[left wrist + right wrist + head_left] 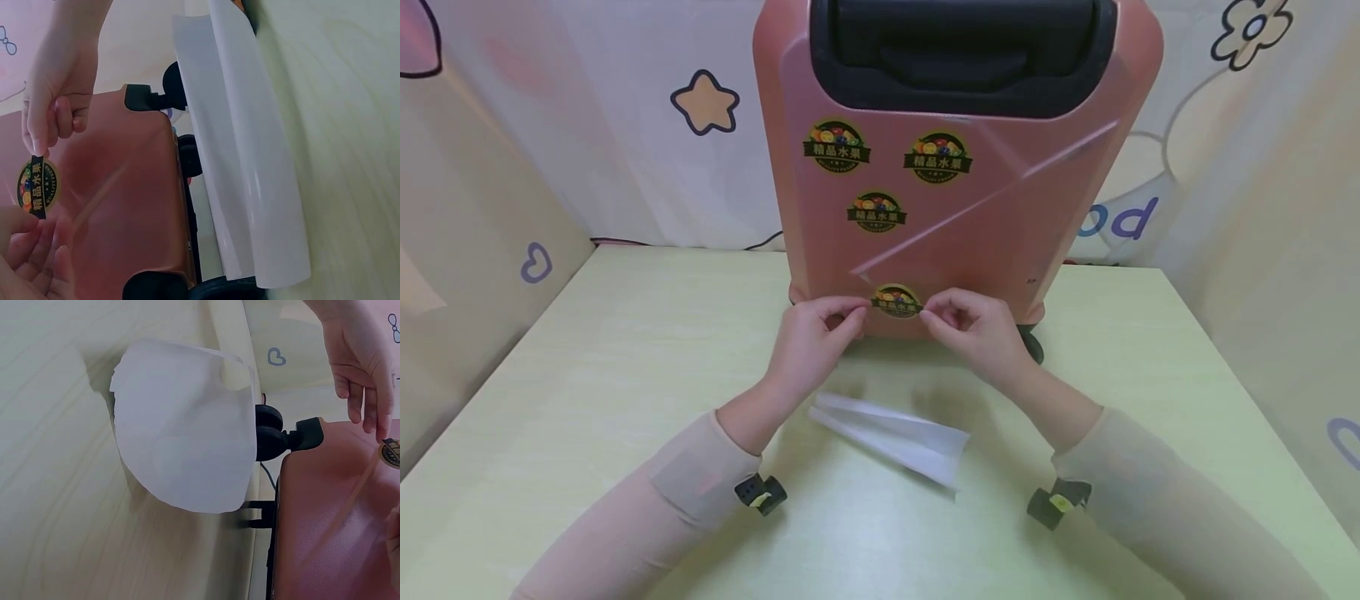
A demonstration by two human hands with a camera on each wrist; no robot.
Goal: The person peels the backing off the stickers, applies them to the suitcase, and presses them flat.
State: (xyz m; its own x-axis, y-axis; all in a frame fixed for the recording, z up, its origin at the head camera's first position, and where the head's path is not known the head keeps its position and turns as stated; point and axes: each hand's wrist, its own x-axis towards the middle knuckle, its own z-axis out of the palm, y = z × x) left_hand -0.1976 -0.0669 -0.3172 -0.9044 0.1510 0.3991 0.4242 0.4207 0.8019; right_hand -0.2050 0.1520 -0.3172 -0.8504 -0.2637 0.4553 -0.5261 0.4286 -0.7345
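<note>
A round fruit sticker (897, 301) with a dark banner is held low in front of a pink suitcase (970, 225). My left hand (811, 340) pinches the banner's left end between thumb and forefinger. At the opposite end my right hand (979, 335) pinches the banner the same way. In the left wrist view the sticker (39, 187) stays flat, stretched between both hands' fingertips. Three matching stickers are on the suitcase's upper part: one at upper left (837, 147), one at upper middle (937, 158) and one lower down (877, 212).
A curled white backing sheet (895, 437) lies on the pale wooden table (647, 350) between my forearms. Black wheels (1032, 343) show under the suitcase, and a black handle recess (962, 58) tops it. Patterned curtains (647, 167) hang behind and at both sides.
</note>
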